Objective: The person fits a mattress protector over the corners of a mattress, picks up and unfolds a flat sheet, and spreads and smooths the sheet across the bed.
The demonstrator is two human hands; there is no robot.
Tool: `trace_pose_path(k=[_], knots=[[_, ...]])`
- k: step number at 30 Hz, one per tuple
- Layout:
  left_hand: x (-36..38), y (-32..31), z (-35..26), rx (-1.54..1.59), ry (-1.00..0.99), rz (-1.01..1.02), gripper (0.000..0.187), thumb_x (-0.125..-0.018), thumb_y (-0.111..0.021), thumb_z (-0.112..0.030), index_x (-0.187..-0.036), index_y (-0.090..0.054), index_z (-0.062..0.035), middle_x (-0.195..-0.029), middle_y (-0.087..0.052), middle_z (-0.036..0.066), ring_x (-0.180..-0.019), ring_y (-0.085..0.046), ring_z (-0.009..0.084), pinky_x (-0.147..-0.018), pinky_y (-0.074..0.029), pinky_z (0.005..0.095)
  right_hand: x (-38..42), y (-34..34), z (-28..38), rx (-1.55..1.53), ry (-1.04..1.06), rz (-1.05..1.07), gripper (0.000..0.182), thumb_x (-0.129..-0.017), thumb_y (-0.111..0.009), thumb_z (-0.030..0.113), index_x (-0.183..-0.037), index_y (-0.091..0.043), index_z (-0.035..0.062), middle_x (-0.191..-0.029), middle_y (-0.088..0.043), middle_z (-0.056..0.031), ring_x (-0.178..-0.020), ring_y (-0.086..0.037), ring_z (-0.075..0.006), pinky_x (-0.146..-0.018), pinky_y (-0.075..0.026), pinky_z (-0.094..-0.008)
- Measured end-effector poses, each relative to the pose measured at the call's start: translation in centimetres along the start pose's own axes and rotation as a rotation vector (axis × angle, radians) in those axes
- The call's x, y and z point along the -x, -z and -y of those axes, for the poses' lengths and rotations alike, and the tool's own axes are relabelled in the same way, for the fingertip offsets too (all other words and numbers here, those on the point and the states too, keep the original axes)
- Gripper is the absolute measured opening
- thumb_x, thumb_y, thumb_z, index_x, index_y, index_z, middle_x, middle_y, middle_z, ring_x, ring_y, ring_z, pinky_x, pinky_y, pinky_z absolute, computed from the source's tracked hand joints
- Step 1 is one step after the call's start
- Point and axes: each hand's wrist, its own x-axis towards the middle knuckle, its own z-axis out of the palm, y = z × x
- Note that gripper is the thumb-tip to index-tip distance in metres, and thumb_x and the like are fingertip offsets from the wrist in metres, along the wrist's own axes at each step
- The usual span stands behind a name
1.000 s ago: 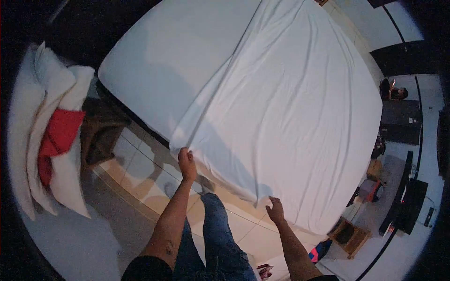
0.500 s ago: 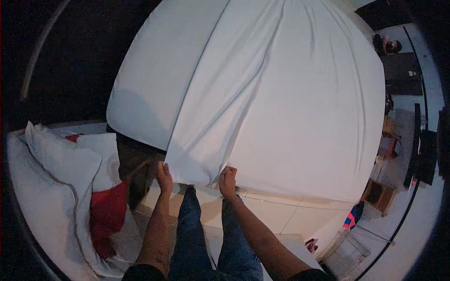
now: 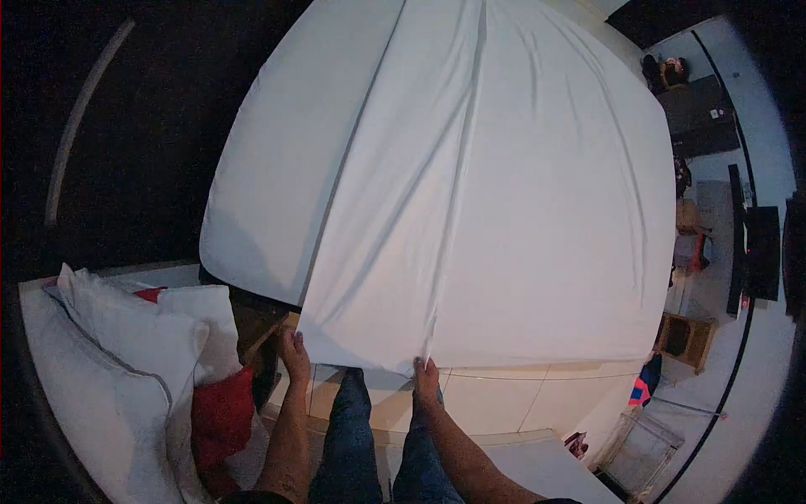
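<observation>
A large white sheet (image 3: 537,218) lies over a bed, with long folds running away from me. My left hand (image 3: 293,353) grips the sheet's near left corner, beside the uncovered part of the white mattress (image 3: 277,151). Further right along the near edge, my right hand (image 3: 426,380) pinches the sheet at the end of a long fold. Between both hands the hem hangs slightly loose above my knees.
White bedding (image 3: 109,378) and a red cushion (image 3: 222,416) are piled at the lower left. Pale floor tiles (image 3: 495,399) lie below the bed edge. A wooden stool (image 3: 685,343) and a dark screen (image 3: 762,252) are at the right.
Both hands have moved lower in view, the right one also slightly right, with the sheet edge following. The fold at my right hand looks straighter and tighter. The view has shifted a little.
</observation>
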Motion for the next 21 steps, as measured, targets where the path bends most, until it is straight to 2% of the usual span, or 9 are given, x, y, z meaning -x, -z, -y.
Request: trace_pose_path(k=[4, 6, 8, 12, 14, 16, 17, 19, 21], knots=[[-0.7, 0.1, 0.0, 0.073, 0.008, 0.077, 0.021, -0.086, -0.04, -0.02, -0.086, -0.044, 0.0009, -0.077, -0.045, 0.01, -0.071, -0.044, 0.0193, -0.067, -0.036, 0.0316, -2.1, 3.0, -3.0, 0.145, -0.047, -0.08, 0.022, -0.081, -0.049, 0.021, -0.072, -0.052, 0.002, -0.059, -0.048, -0.0025, -0.058, -0.044, -0.011, -0.054, -0.038, -0.0269], [-0.2, 0.2, -0.2, -0.007, -0.023, 0.116, 0.02, -0.085, -0.041, -0.018, -0.086, -0.044, 0.0015, -0.08, -0.047, 0.01, -0.072, -0.044, 0.0194, -0.066, -0.036, 0.0317, -3.3, 5.5, -5.2, 0.623, -0.136, 0.098, 0.025, -0.08, -0.05, 0.025, -0.072, -0.051, 0.0018, -0.063, -0.051, -0.006, -0.063, -0.048, -0.0138, -0.056, -0.039, -0.0289], [-1.1, -1.2, 1.0, -0.057, -0.018, 0.156, 0.019, -0.084, -0.043, -0.017, -0.089, -0.044, 0.0015, -0.081, -0.048, 0.011, -0.074, -0.045, 0.0198, -0.067, -0.037, 0.0319, -4.2, 6.5, -6.4, 0.536, 0.203, -0.161, 0.031, -0.08, -0.05, 0.033, -0.084, -0.048, 0.0019, -0.072, -0.053, -0.0083, -0.067, -0.051, -0.0195, -0.058, -0.04, -0.0318], [-5.3, -5.0, 6.1, -0.071, 0.112, 0.304, 0.025, -0.082, -0.046, -0.014, -0.102, -0.043, 0.0004, -0.087, -0.052, 0.014, -0.084, -0.049, 0.0217, -0.071, -0.039, 0.0334, -6.2, 6.5, 0.5, -0.05, -0.432, -0.63, 0.055, -0.074, -0.048, 0.053, -0.107, -0.034, 0.0106, -0.087, -0.048, -0.0075, -0.076, -0.049, -0.0197, -0.065, -0.037, -0.0397], [-5.8, -6.1, 10.2, 0.281, -0.07, 0.307, 0.038, -0.081, -0.05, -0.019, -0.111, -0.038, 0.0008, -0.094, -0.053, 0.014, -0.089, -0.05, 0.0233, -0.076, -0.039, 0.0341, -7.7, 8.1, 1.1, -0.157, -0.516, -0.605, 0.061, -0.071, -0.047, 0.059, -0.107, -0.033, 0.0122, -0.091, -0.047, -0.008, -0.079, -0.048, -0.018, -0.064, -0.036, -0.0435], [-5.7, -4.9, 4.6, -0.231, 0.567, 0.326, 0.048, -0.08, -0.053, -0.027, -0.114, -0.036, 0.0029, -0.101, -0.052, 0.015, -0.092, -0.048, 0.0246, -0.079, -0.037, 0.0333, -10.0, 11.2, -4.0, -0.194, -0.093, -0.463, 0.049, -0.075, -0.046, 0.054, -0.098, -0.04, 0.0109, -0.081, -0.049, -0.0073, -0.074, -0.048, -0.018, -0.063, -0.037, -0.0389], [-6.2, -5.4, 12.7, 0.265, 0.171, 0.294, 0.053, -0.079, -0.053, -0.032, -0.114, -0.036, 0.0043, -0.106, -0.049, 0.015, -0.096, -0.046, 0.0249, -0.082, -0.036, 0.0323, -11.4, 12.6, -5.8, 0.015, -0.06, -0.533, 0.041, -0.078, -0.044, 0.049, -0.089, -0.043, 0.0098, -0.075, -0.05, -0.006, -0.07, -0.049, -0.0183, -0.061, -0.038, -0.0364], [-6.2, -4.1, 11.7, 0.112, 0.26, 0.371, 0.051, -0.081, -0.05, -0.032, -0.116, -0.037, 0.003, -0.111, -0.045, 0.014, -0.099, -0.044, 0.0227, -0.085, -0.034, 0.0323, -12.5, 13.4, -5.4, 0.198, -0.044, -0.59, 0.033, -0.081, -0.044, 0.037, -0.075, -0.048, 0.0046, -0.065, -0.051, -0.0077, -0.063, -0.051, -0.0212, -0.059, -0.039, -0.0352], [-4.2, -2.2, 0.4, 0.023, 0.307, 0.366, 0.052, -0.081, -0.051, -0.031, -0.117, -0.036, 0.003, -0.112, -0.045, 0.015, -0.1, -0.045, 0.0231, -0.084, -0.035, 0.032, -11.1, 12.2, -1.3, 0.163, -0.045, -0.601, 0.03, -0.081, -0.046, 0.028, -0.07, -0.049, 0.0006, -0.06, -0.053, -0.0107, -0.059, -0.052, -0.0238, -0.059, -0.04, -0.0365]])
